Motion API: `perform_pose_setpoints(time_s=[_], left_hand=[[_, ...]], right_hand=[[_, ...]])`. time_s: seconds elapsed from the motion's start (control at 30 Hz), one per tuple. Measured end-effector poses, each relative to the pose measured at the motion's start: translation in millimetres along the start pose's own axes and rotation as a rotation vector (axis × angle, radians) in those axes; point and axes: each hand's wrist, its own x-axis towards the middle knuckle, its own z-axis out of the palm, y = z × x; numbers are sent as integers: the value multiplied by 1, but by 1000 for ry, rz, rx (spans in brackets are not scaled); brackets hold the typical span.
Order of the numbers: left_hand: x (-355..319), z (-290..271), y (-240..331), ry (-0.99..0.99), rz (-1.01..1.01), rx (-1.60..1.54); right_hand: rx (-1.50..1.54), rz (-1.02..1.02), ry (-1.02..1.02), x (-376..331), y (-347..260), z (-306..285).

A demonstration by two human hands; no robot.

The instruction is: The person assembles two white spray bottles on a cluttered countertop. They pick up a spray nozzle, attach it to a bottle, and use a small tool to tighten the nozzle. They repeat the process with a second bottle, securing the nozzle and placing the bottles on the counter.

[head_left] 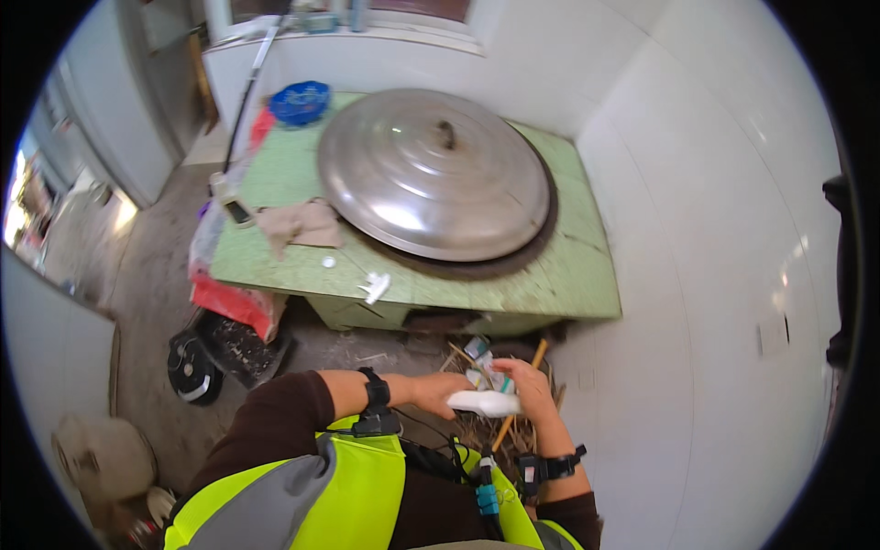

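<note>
A white plastic bottle point(484, 402) lies sideways between my two hands, low in front of my body. My left hand point(434, 394) is closed around its left end. At the other end, my right hand point(530, 389) grips it with bent fingers, partly hidden by the bottle and the angle. On the front edge of the green stove top point(440, 287) rests a white trigger spray head point(375, 288), apart from any bottle. A small round white cap point(328, 262) sits to its left. Behind it is a beige cloth point(307, 225).
A large domed metal lid point(431, 174) covers much of the stove top, with a blue basket point(300, 103) behind it. Sticks point(520, 394) and litter lie on the floor below my hands. A black dustpan point(243, 346) stands at left; a white tiled wall point(697, 275) bounds the right.
</note>
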Motion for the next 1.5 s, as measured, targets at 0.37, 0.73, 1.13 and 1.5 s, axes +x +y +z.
perform_pose_setpoints(time_s=[0.37, 0.73, 1.13, 1.5], left_hand=[[-81, -82, 24, 334, 11, 15], [-208, -160, 23, 558, -100, 62], [-338, -177, -16, 1133, -453, -1], [-349, -251, -116, 1604, -405, -201]], right_hand=[[-1065, 35, 12, 55, -43, 6], [172, 98, -550, 147, -162, 181], [33, -6, -852, 249, -157, 339], [-483, -598, -701, 345, -113, 453]])
